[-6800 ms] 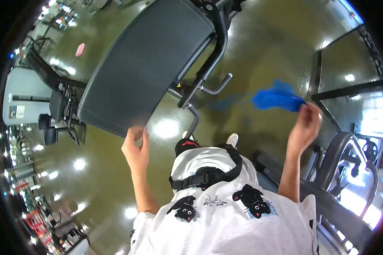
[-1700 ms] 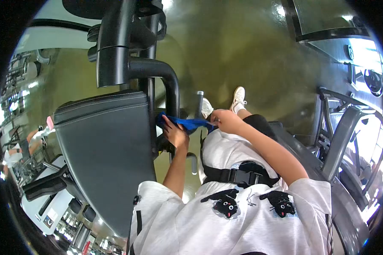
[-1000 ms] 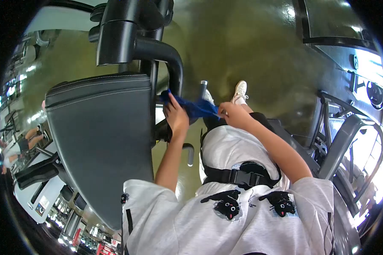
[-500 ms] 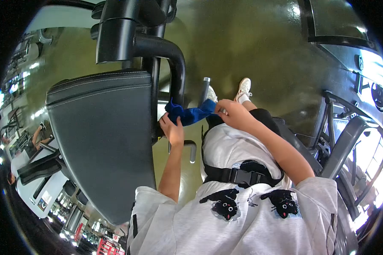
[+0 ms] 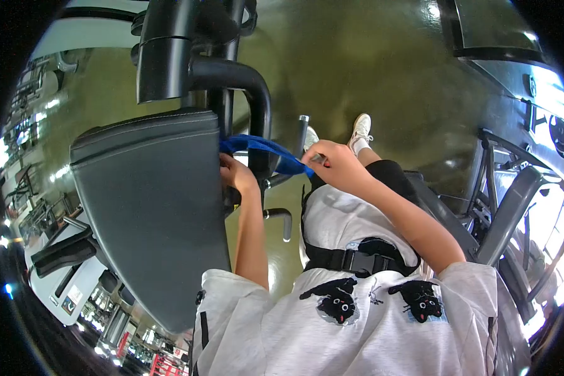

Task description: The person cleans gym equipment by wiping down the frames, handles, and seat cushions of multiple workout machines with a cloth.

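A blue cloth (image 5: 271, 148) stretches as a loose band from the edge of a dark padded backrest (image 5: 150, 207) across to my right hand. My right hand (image 5: 335, 164) is closed on the cloth's right end, above my thigh. My left hand (image 5: 239, 175) reaches to the side of the backrest, just below the cloth's other end. Its fingertips go out of sight behind the pad, so their grip is hidden. Behind the cloth runs a bent black tube (image 5: 260, 103) of the exercise machine.
A thick black cylinder (image 5: 164, 69) of the machine stands above the backrest. Small metal handles (image 5: 287, 225) stick out beside my left forearm. More gym equipment (image 5: 511, 213) is at the right, with another machine (image 5: 69, 250) at the far left. Below is a glossy olive floor (image 5: 357, 69).
My left hand has moved left and up, its fingers passing behind the backrest edge. The bunched cloth is now drawn out longer toward the left. My right hand has shifted slightly left.
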The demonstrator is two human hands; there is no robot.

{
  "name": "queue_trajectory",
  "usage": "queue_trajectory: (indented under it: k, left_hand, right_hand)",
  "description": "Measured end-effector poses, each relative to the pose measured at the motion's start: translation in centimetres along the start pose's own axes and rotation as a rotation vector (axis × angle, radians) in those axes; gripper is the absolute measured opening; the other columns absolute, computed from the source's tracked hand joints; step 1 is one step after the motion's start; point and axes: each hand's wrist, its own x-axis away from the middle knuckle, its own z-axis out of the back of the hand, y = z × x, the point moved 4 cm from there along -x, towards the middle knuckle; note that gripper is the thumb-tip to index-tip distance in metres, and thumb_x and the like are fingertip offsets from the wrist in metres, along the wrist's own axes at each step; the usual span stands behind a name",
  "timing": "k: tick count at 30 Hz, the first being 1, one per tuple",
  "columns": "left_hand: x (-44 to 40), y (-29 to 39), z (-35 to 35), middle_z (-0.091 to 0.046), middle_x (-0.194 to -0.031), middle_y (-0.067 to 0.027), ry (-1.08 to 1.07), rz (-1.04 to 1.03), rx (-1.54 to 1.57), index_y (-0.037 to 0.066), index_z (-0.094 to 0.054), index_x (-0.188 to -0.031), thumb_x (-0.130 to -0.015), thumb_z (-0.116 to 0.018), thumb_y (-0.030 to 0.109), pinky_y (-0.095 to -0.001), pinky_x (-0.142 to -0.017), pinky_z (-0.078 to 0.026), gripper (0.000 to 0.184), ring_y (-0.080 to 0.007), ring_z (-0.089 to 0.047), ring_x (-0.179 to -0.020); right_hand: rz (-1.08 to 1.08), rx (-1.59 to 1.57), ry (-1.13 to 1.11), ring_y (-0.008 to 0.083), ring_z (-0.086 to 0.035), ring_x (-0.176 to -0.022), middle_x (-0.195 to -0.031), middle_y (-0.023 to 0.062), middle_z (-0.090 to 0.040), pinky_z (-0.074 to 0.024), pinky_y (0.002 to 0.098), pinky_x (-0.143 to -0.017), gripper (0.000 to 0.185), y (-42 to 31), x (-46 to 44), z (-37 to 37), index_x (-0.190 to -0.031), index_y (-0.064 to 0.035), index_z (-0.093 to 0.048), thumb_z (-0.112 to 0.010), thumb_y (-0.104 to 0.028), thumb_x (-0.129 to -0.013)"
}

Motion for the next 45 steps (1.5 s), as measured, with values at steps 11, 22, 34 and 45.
queue_trajectory:
  k: [11,22,34,45]
  left_hand:
    - [-5.1,6.8,-6.8,-0.021,-0.144,-0.0234,-0.279,-0.523,-0.639,0.006,-0.007,-0.143,-0.094,-0.043,0.017,-0.0473,-0.108,-0.021,0.062,-0.0355,-0.023,-0.133]
    - [-3.4,4.9,-5.3,-0.045,-0.126,-0.0194,-0.064,-0.507,-0.932,0.009,-0.025,-0.138,-0.088,-0.053,0.027,-0.0426,-0.076,-0.051,0.06,-0.0337,-0.058,-0.101]
    - [1.2,-4.1,5.3,-0.053,-0.118,-0.0226,-0.085,-0.226,-1.207,0.0,-0.04,-0.124,-0.089,-0.052,0.037,-0.0442,-0.082,-0.048,0.052,-0.0373,-0.056,-0.101]
    - [-3.0,1.8,-1.7,-0.053,-0.117,-0.026,-0.295,-0.024,-0.819,-0.003,-0.042,-0.122,-0.09,-0.05,0.025,-0.0448,-0.088,-0.043,0.043,-0.0391,-0.054,-0.105]
  right_hand:
    - [0.113,0.228,0.104,0.0343,-0.06,-0.075,-0.083,0.0144,-0.059,-0.048,0.042,-0.066,0.007,-1.0,-2.0,-1.6,-0.081,-0.0046,-0.056,-0.056,-0.001,-0.075]
    - [0.062,0.332,-0.001,0.0353,-0.059,-0.075,-0.082,0.0133,-0.058,-0.0478,0.0427,-0.065,0.012,2.9,-2.1,-2.9,-0.079,-0.0055,-0.056,-0.057,-0.001,-0.069]
    - [0.075,0.576,-0.386,0.0263,-0.06,-0.088,-0.091,0.0086,-0.058,-0.0468,0.0399,-0.07,0.017,3.9,0.3,-6.7,-0.085,-0.0085,-0.055,-0.059,-0.009,-0.068]
    - [0.013,0.292,-0.118,0.0326,-0.06,-0.084,-0.087,0.0149,-0.059,-0.0495,0.0386,-0.069,0.016,1.8,-1.4,-1.9,-0.085,-0.0037,-0.054,-0.055,0.007,-0.073]
